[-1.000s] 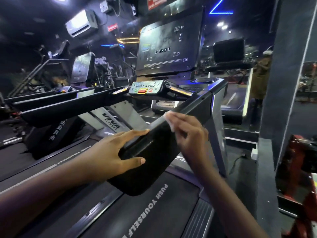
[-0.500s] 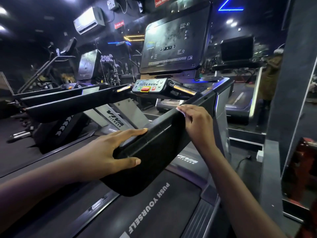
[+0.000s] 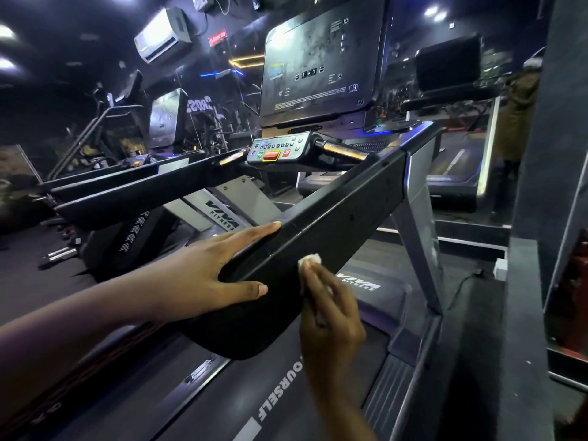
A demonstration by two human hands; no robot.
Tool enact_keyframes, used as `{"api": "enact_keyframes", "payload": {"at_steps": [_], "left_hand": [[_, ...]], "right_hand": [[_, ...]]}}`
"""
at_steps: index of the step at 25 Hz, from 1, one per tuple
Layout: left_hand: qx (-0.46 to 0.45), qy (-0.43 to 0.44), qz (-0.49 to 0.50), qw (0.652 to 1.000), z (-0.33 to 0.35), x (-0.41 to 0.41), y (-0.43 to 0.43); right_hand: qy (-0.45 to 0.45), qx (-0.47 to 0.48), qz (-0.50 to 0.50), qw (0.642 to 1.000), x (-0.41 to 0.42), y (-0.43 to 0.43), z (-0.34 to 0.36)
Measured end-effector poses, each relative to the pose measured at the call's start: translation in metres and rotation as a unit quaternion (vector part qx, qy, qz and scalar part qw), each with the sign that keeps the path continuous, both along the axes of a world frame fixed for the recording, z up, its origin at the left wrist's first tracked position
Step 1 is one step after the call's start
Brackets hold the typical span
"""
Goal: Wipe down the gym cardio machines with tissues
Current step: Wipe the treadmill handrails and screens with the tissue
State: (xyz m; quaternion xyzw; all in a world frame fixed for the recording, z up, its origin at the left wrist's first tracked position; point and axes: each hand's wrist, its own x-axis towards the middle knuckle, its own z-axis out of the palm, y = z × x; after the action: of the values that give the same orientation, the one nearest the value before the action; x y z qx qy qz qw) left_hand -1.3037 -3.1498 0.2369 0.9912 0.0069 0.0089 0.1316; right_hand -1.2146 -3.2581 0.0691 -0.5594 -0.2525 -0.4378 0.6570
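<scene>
A black treadmill handrail (image 3: 343,211) runs from the console (image 3: 318,65) toward me on the right side of the machine. My left hand (image 3: 203,272) rests on its near end, fingers straight along the top and thumb against the side face. My right hand (image 3: 331,310) holds a small white tissue (image 3: 310,260) and presses it on the rail's side face, just right of my left thumb. Most of the tissue is hidden under my fingers.
The control panel (image 3: 276,149) with red and green buttons sits below the screen. The opposite handrail (image 3: 143,198) and other treadmills stand to the left. The belt (image 3: 241,405) lies below. A dark pillar (image 3: 547,154) and a person (image 3: 518,106) are at the right.
My right hand slid with the tissue from the rail's top edge down onto its side face, nearer to me. My left hand kept its place on the rail's end.
</scene>
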Motion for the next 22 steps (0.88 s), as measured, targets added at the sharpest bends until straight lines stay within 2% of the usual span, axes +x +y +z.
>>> {"api": "enact_keyframes", "payload": {"at_steps": [6,8,11,13,19,22], "left_hand": [[-0.011,-0.010,-0.001,1.000,-0.001,-0.001,-0.001],[-0.018,-0.010,0.000,1.000,0.000,-0.002,-0.002],[-0.021,-0.019,0.001,1.000,0.000,-0.002,-0.003],[-0.022,-0.019,0.003,1.000,0.000,-0.002,-0.003],[-0.019,-0.012,0.004,1.000,-0.001,-0.003,-0.001],[-0.017,0.002,-0.007,1.000,0.001,-0.002,0.000]], "right_hand": [[0.100,0.011,-0.060,0.993,0.073,-0.022,-0.005],[0.068,0.011,-0.055,0.996,0.048,-0.021,0.003],[-0.037,-0.040,-0.002,0.998,-0.013,-0.006,0.012],[-0.055,-0.034,0.007,0.998,-0.007,-0.001,0.014],[0.088,0.008,-0.061,0.994,0.087,-0.016,0.007],[0.112,0.036,-0.042,0.992,0.084,-0.025,0.015]]}}
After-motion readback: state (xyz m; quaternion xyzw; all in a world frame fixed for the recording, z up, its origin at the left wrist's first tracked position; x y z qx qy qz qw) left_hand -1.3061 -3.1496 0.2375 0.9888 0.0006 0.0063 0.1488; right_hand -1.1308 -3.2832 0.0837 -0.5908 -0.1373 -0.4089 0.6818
